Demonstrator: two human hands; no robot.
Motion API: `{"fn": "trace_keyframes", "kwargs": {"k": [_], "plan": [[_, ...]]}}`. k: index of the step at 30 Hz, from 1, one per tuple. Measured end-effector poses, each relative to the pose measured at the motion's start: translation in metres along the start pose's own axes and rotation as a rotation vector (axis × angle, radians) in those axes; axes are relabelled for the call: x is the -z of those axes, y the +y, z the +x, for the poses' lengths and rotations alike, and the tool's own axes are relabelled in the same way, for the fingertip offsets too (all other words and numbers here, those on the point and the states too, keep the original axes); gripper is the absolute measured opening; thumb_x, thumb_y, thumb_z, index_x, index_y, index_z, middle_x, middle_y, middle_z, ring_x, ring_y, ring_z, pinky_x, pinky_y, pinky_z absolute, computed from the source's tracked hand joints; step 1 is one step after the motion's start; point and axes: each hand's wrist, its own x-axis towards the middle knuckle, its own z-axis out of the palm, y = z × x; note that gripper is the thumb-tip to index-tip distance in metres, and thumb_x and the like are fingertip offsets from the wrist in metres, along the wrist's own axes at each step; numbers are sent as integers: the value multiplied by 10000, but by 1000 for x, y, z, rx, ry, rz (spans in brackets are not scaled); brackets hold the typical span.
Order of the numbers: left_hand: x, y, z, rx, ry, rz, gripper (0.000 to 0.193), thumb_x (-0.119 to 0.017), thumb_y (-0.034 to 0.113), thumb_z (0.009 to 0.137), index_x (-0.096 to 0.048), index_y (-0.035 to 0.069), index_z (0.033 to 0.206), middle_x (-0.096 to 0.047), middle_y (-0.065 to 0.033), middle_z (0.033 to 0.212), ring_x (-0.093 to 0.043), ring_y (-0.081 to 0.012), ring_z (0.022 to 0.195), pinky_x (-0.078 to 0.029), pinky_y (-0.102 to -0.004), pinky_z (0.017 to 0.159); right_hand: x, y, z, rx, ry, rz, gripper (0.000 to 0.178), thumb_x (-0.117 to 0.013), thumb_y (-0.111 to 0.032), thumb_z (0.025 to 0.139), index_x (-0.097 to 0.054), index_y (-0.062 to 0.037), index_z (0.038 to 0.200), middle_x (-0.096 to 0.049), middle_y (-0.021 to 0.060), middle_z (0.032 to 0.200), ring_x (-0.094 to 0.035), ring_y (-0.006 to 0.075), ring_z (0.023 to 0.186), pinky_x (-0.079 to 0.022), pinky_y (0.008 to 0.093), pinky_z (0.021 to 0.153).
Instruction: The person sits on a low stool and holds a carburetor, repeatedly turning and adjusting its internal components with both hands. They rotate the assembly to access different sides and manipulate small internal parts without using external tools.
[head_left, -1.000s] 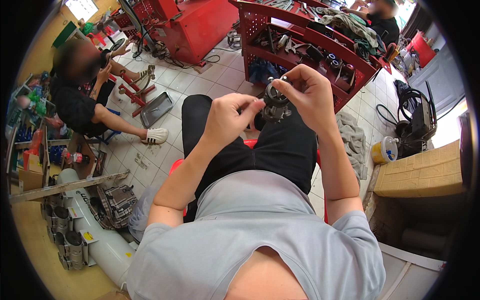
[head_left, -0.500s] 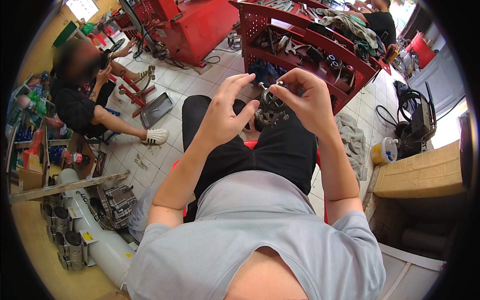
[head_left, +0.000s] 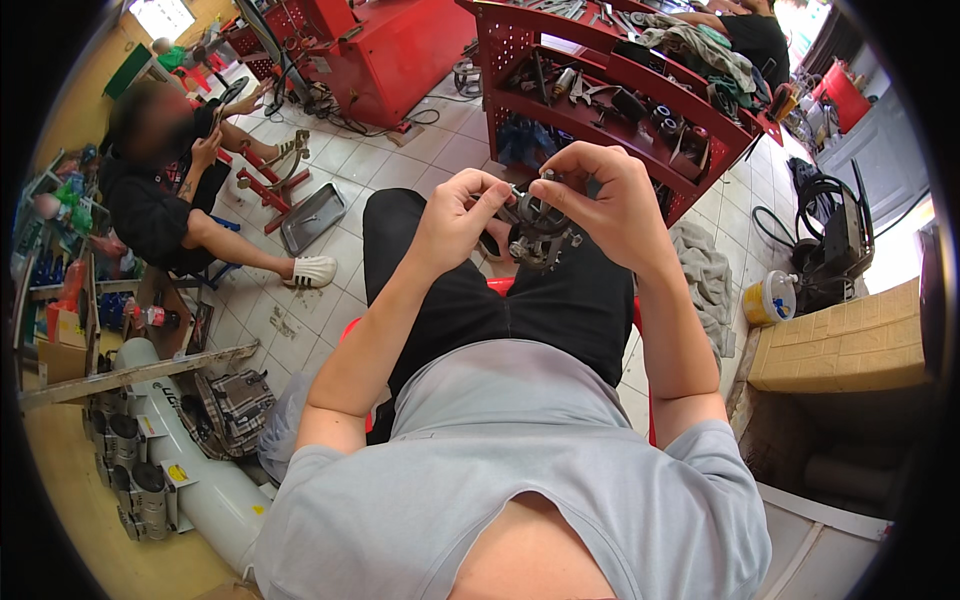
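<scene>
Over my lap hangs a dark metal mechanical part [head_left: 541, 238], roughly ring-shaped, with bolt-like studs and lugs around its edge. My left hand [head_left: 452, 218] pinches its upper left edge between thumb and fingers. At its upper right, my right hand [head_left: 612, 200] grips it with thumb and bent forefinger. The fingertips partly cover the top of the part, so small pieces there cannot be made out.
A red tool cart [head_left: 600, 120] with loose tools and rags stands ahead. Left of it sits a person [head_left: 150, 180] beside a grey tray [head_left: 314, 218]. A yellow-and-white bucket [head_left: 769, 299] and a grey cloth [head_left: 702, 290] lie to the right.
My left hand has gone from spread fingers to a pinch on the part's left edge. The part has tilted and sits slightly lower; my right hand still holds it.
</scene>
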Motion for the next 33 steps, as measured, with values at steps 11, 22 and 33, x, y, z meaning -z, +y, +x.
{"fn": "trace_keyframes", "kwargs": {"k": [11, 22, 33], "plan": [[-10, 4, 6, -334, 256, 127, 484, -464, 344, 1059, -624, 6, 751, -618, -68, 713, -572, -122, 622, -454, -247, 616, -4, 2, 2, 61, 48, 54, 202, -781, -147, 828, -671, 23, 824, -565, 35, 589, -448, 73, 524, -366, 259, 486], [-3, 12, -1, -272, 252, 78, 245, -514, 203, 1017, -645, -3, 994, -608, -66, 876, -575, -135, 803, -475, -252, 700, -2, 1, -1, -19, 43, 106, 201, -773, -145, 838, -672, 29, 837, -580, 26, 609, -459, 56, 553, -373, 249, 498], [-12, 7, -6, -110, -34, 47, 508, -637, 111, 864, -549, 32, 1358, -611, -101, 1205, -575, -200, 1097, -428, -332, 968, -1, 5, 0, -30, 82, 167, 202, -769, -144, 840, -668, 30, 836, -607, 32, 633, -483, 56, 565, -395, 240, 510]]}}
